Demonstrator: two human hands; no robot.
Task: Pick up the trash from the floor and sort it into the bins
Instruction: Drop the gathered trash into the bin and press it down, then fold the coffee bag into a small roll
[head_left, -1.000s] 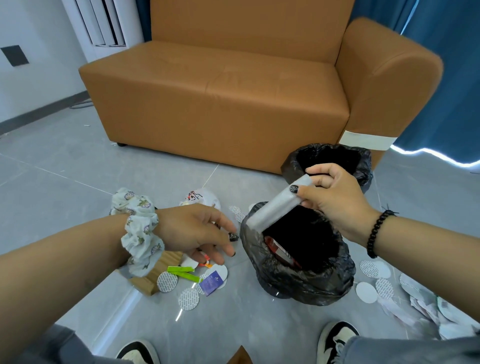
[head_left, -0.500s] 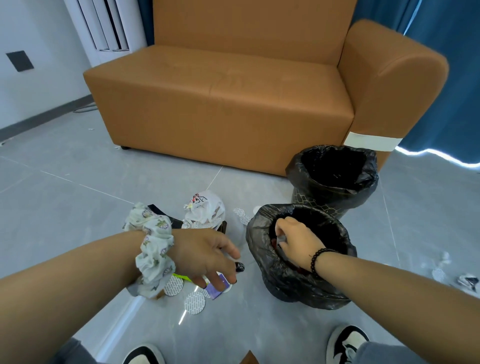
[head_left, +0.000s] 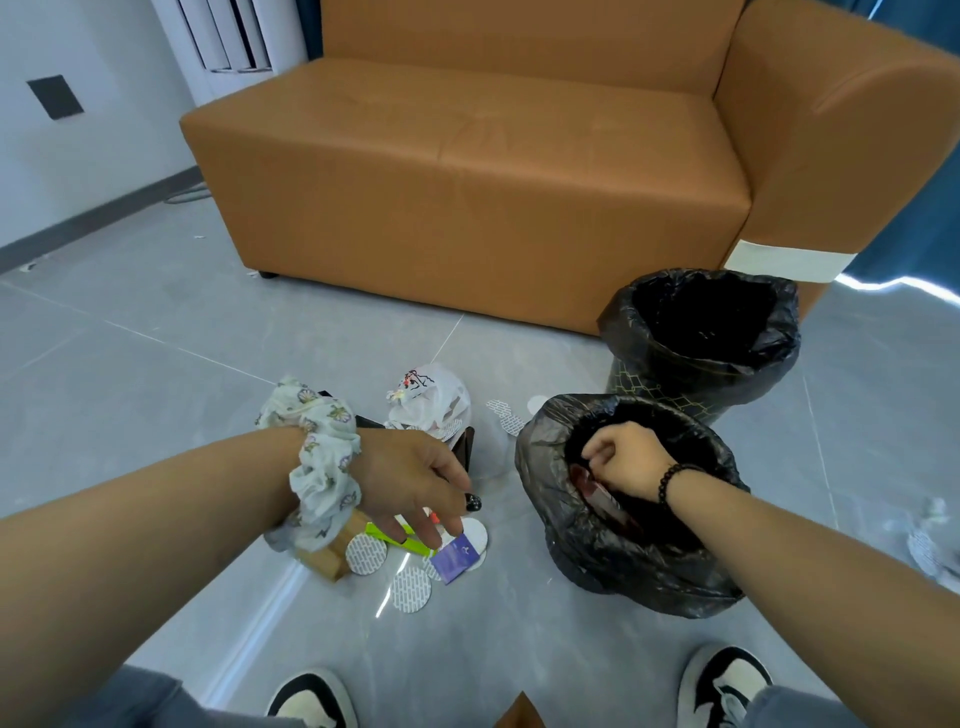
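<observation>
The right hand (head_left: 626, 460) reaches inside the near black-lined bin (head_left: 550, 499), fingers curled; whether it grips anything is hidden. The left hand (head_left: 415, 483) hovers relaxed over floor litter: a purple packet (head_left: 457, 555) and white discs (head_left: 366, 555), at the bin's 9 o'clock. No writing is legible.

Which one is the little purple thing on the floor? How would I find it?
Start at the big orange sofa, then look down to the trash pile beside the nearer black bin. Under the left hand's fingertips lies the purple packet, the only purple piece among white round discs and green strips.
</observation>
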